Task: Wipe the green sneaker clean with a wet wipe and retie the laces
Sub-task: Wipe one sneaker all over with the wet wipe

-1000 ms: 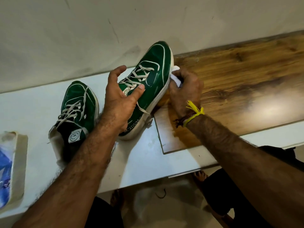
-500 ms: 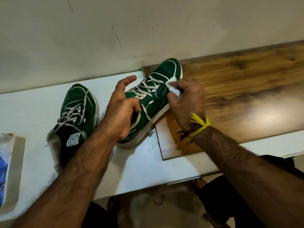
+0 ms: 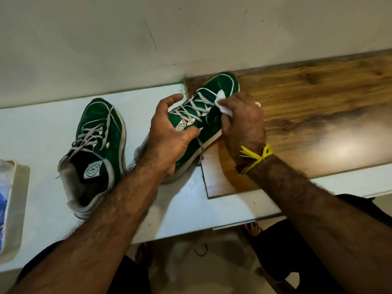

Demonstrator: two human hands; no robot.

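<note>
Two green sneakers with grey laces lie on the white counter (image 3: 191, 209). The right sneaker (image 3: 220, 85) points its toe at the wall and straddles the wooden board. My left hand (image 3: 169, 136) grips it around the tongue and collar, thumb on the tongue. My right hand (image 3: 244, 122), with a yellow thread on the wrist, presses a white wet wipe (image 3: 222, 102) against the sneaker's upper beside the laces. The left sneaker (image 3: 99, 145) lies untouched to the left, laces loose.
A wooden board (image 3: 318, 115) covers the counter's right part up to the wall (image 3: 148, 39). A pale pack with a blue print (image 3: 10, 204) lies at the far left edge. The counter's front edge runs just below my forearms; bare feet show beneath.
The held sneaker has come down and flatter onto the counter. My right hand with the wipe has slid from the sole edge at the toe side up onto the upper near the laces.
</note>
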